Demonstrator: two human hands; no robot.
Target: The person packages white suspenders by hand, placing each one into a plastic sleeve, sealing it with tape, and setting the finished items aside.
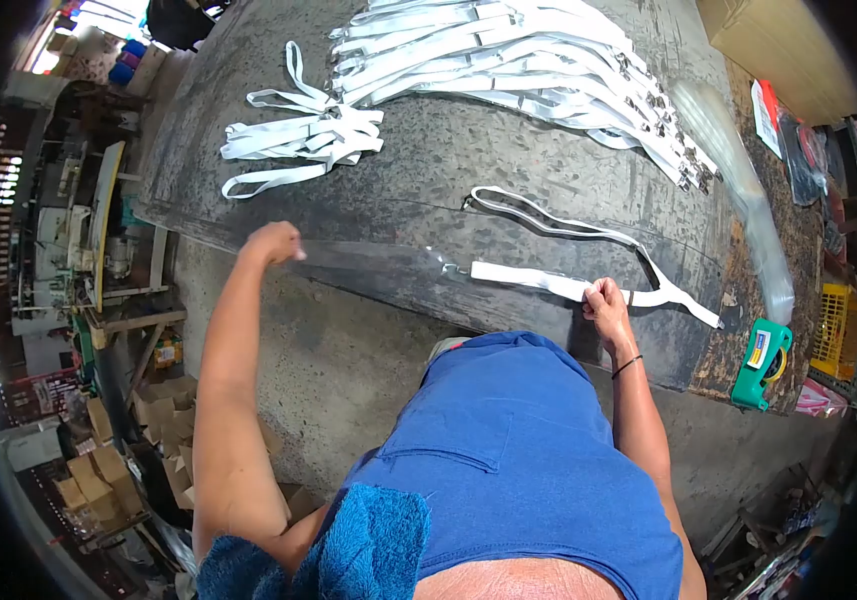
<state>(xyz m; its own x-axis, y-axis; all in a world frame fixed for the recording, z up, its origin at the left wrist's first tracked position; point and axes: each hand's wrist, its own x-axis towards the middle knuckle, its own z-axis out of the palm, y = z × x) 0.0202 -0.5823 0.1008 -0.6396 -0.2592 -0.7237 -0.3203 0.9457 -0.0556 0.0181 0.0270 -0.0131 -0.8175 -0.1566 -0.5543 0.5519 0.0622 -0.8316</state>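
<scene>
A white lanyard [528,278] lies near the table's front edge, its metal clip pointing left and its loop [558,227] spread out behind. My right hand [608,308] is closed on the strap, close to where it splits. Off to the left, my left hand [276,243] is closed, fingers pinched at the end of a long clear plastic sleeve [373,257]. This sleeve stretches toward the clip. How far it reaches over the strap is hard to make out.
Many white lanyards [488,55] lie in a large pile at the back, with a smaller bundle [303,140] to its left. Clear plastic sleeves [743,190] are stacked at the right, behind a green tape dispenser [761,365]. A cardboard box [788,50] stands at the back right.
</scene>
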